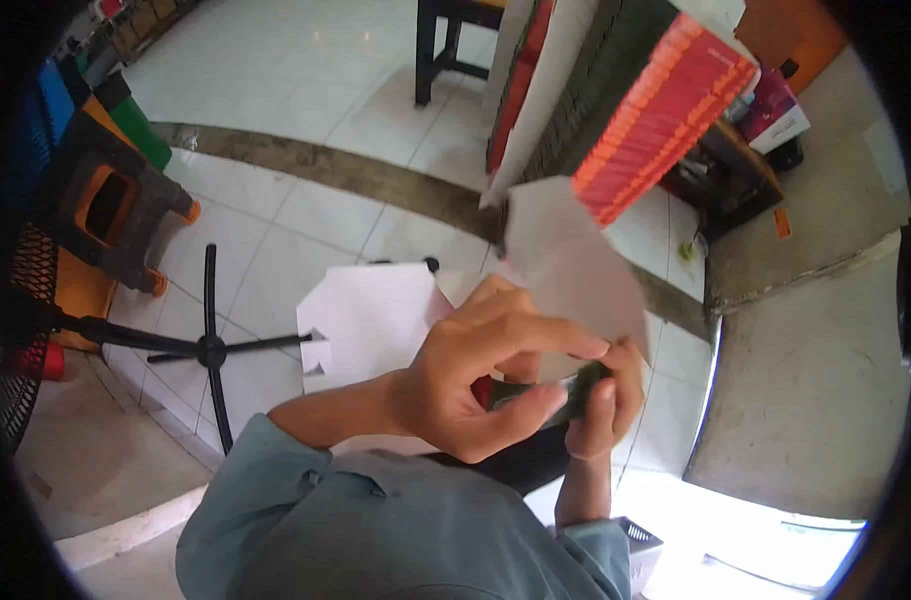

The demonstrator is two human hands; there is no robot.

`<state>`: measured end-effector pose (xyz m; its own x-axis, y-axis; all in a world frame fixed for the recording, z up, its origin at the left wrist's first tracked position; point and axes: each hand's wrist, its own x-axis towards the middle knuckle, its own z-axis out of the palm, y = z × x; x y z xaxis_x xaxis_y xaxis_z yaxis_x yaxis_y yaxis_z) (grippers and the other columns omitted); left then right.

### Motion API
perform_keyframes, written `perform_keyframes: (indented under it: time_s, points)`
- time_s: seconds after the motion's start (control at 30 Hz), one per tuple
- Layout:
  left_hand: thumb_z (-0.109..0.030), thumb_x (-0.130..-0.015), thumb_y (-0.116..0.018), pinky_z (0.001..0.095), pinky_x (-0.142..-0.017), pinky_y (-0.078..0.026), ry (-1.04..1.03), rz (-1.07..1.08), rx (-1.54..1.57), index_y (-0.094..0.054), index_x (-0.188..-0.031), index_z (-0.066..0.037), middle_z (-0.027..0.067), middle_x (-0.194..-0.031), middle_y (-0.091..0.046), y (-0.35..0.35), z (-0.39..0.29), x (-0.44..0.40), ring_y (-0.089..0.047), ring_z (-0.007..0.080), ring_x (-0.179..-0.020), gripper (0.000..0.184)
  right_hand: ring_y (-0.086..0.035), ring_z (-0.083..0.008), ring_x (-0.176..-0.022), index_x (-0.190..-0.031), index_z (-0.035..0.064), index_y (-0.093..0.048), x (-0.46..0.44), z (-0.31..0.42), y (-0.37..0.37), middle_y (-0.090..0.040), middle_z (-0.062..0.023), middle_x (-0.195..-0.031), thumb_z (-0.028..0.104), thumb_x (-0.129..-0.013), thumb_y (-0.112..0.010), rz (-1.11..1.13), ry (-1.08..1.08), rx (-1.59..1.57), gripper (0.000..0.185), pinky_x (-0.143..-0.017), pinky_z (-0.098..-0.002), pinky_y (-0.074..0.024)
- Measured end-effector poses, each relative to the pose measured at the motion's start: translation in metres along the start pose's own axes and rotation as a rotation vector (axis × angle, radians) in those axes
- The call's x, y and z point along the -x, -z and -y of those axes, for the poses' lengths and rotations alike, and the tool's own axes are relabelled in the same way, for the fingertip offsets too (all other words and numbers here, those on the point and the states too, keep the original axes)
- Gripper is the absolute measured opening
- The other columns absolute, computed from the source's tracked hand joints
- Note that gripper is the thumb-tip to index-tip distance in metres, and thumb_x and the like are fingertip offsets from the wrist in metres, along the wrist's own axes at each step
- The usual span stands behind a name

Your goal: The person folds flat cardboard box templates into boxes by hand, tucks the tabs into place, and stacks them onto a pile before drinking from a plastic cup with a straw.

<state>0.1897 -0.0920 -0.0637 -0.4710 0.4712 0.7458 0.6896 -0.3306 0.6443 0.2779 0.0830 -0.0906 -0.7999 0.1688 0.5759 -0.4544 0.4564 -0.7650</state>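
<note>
Pale card (pixel 579 255) stands upright just beyond your hands, blurred.
A white sheet (pixel 371 305) lies left of them; your left hand (pixel 466 370) curves, thumb and forefinger apart, its hold impossible to tell, while your right hand (pixel 613 405) pinches a dark green panel (pixel 584 385). Uneven squeezing could crease that panel. Fingers hide most of it; whether card and sheet join is unclear.

Lower-right white glare, sheen on floor tiles (pixel 306 75), fisheye bending, black corners.
</note>
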Motion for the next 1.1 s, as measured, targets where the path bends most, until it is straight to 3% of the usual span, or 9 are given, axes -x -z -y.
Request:
perform_keyframes:
  time_s: [0.07,0.17,0.27,0.4,0.47,0.53,0.67,0.8,1.1]
  points:
    - [-0.045,-0.081,-0.075,0.0333,-0.081,-0.038,-0.110,0.113,0.059,-0.067,-0.113,-0.005,0.0024,-0.086,-0.063,0.014,0.017,-0.007,-0.056,0.0180,-0.083,0.051,-0.047,-0.0209,-0.079,-0.083,0.0011,-0.058,-0.006,-0.003,0.005,-0.051,-0.0083,-0.080,0.039,-0.099,-0.032,-0.291,0.086,0.226,0.049,-0.078,-0.0359,-0.0349]
    - [-0.075,-0.068,-0.069,0.0436,-0.102,-0.038,-0.129,-0.012,-0.089,-0.052,-0.134,-0.003,0.0170,-0.131,-0.056,0.033,0.064,-0.008,-0.052,0.0309,-0.118,0.100,-0.055,-0.0224,-0.098,-0.087,0.0070,-0.053,-0.027,-0.004,0.033,-0.052,-0.0075,-0.096,0.044,-0.104,-0.021,-0.575,0.044,-0.485,0.051,-0.096,-0.0412,-0.0423]
    - [-0.065,-0.068,-0.078,0.0418,-0.114,-0.028,0.367,-0.003,0.884,-0.024,-0.149,-0.001,0.0165,-0.155,-0.026,0.010,0.071,-0.018,-0.032,0.0286,-0.140,0.116,-0.055,-0.0241,-0.118,-0.109,0.0088,-0.058,-0.053,-0.021,0.064,-0.055,-0.0123,-0.122,0.048,-0.104,-0.024,-0.352,0.182,-0.456,0.051,-0.102,-0.0441,-0.0448]
    - [-0.033,-0.068,-0.086,0.0420,-0.113,-0.030,0.114,-0.269,0.641,-0.031,-0.141,-0.002,0.0199,-0.148,-0.034,0.015,0.078,-0.064,-0.035,0.0286,-0.137,0.096,-0.051,-0.0307,-0.126,-0.128,0.0099,-0.053,-0.103,-0.018,0.085,-0.052,-0.0160,-0.132,0.045,-0.102,-0.036,-0.676,0.221,0.523,0.047,-0.107,-0.0474,-0.0407]
    - [-0.030,-0.064,-0.087,0.0415,-0.110,-0.034,-0.325,-0.182,0.132,-0.035,-0.139,-0.002,0.0190,-0.144,-0.038,0.037,0.088,-0.113,-0.038,0.0288,-0.133,0.096,-0.047,-0.0364,-0.131,-0.124,0.0065,-0.054,-0.135,-0.001,0.102,-0.048,-0.0192,-0.140,0.048,-0.098,-0.047,-0.673,0.688,0.626,0.049,-0.109,-0.0540,-0.0339]
    - [-0.032,-0.060,-0.089,0.0405,-0.107,-0.035,-0.309,-0.192,-0.083,-0.037,-0.137,-0.001,0.0177,-0.142,-0.039,0.044,0.069,-0.153,-0.040,0.0285,-0.132,0.098,-0.048,-0.0354,-0.130,-0.127,0.0065,-0.051,-0.161,0.029,0.106,-0.051,-0.0185,-0.136,0.044,-0.094,-0.057,-0.135,0.645,0.625,0.051,-0.108,-0.0512,-0.0365]
    - [-0.054,-0.063,-0.085,0.0444,-0.106,-0.035,-0.611,-0.391,-0.128,-0.032,-0.142,-0.002,0.0189,-0.140,-0.038,0.038,0.089,-0.244,-0.040,0.0328,-0.130,0.108,-0.061,-0.0250,-0.109,-0.115,0.0021,-0.061,-0.232,0.039,0.135,-0.066,-0.0105,-0.107,0.010,-0.092,-0.062,-0.118,0.675,1.028,0.024,-0.096,-0.0397,-0.0480]
    - [-0.062,-0.060,-0.085,0.0451,-0.104,-0.038,-0.736,-0.325,-0.343,-0.042,-0.137,-0.005,0.0176,-0.136,-0.044,0.050,0.164,-0.287,-0.043,0.0341,-0.129,0.106,-0.057,-0.0086,-0.088,-0.110,0.0009,-0.063,-0.313,-0.006,0.152,-0.065,-0.0035,-0.095,0.012,-0.096,-0.061,-0.275,0.413,0.616,0.018,-0.084,-0.0251,-0.0462]
    - [-0.070,-0.063,-0.079,0.0443,-0.099,-0.032,-0.500,-0.192,-0.850,-0.048,-0.115,-0.005,0.0136,-0.112,-0.047,0.039,0.205,-0.280,-0.044,0.0310,-0.106,0.089,-0.057,-0.0118,-0.087,-0.100,-0.0038,-0.062,-0.365,-0.097,0.193,-0.066,-0.0063,-0.092,0.031,-0.104,-0.048,-0.023,0.162,0.536,0.038,-0.081,-0.0283,-0.0439]
